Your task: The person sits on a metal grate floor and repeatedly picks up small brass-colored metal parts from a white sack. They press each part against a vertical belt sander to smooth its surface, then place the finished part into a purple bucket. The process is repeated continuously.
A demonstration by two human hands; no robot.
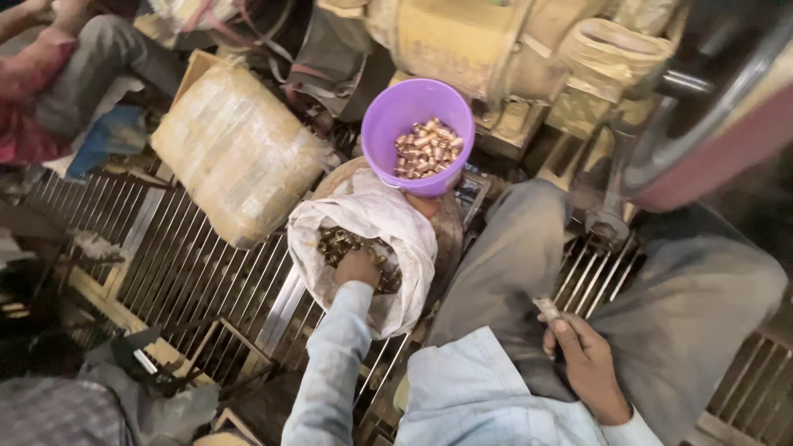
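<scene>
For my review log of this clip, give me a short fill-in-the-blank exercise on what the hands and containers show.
1. The left hand reaches into an open white ____ of dark metal pieces.
2. The bowl holding the copper-coloured pieces is ____ in colour.
3. The right hand holds a small metal piece above the person's ____.

Missing words: sack; purple; lap

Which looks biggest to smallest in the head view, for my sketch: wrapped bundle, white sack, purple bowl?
1. Wrapped bundle
2. White sack, though it looks close to the bundle, so that order is unsure
3. Purple bowl, clearly smallest
</scene>
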